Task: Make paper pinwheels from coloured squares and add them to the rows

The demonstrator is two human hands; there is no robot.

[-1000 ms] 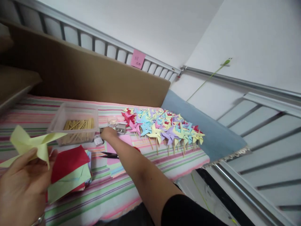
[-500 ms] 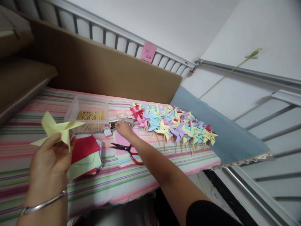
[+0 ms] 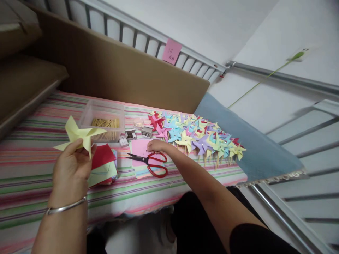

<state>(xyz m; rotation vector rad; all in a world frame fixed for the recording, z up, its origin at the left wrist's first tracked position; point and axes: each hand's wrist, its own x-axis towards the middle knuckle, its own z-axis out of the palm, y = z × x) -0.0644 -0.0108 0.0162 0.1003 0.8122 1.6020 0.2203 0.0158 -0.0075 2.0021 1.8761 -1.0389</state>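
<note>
Striped cloth (image 3: 31,176) covers the surface; my left hand (image 3: 75,163) pinches the yellow paper pinwheel (image 3: 79,134), well leftward of my right hand (image 3: 159,145), curled closed beside the scissors (image 3: 166,171) (whether around anything, I cannot tell).

Pale yellow pinwheel (image 3: 79,134), red-handled black scissors (image 3: 145,160)

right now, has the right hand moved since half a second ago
Yes: the right hand has moved rightward in the view, away from the clear tub and toward the scissors' handles.
</note>
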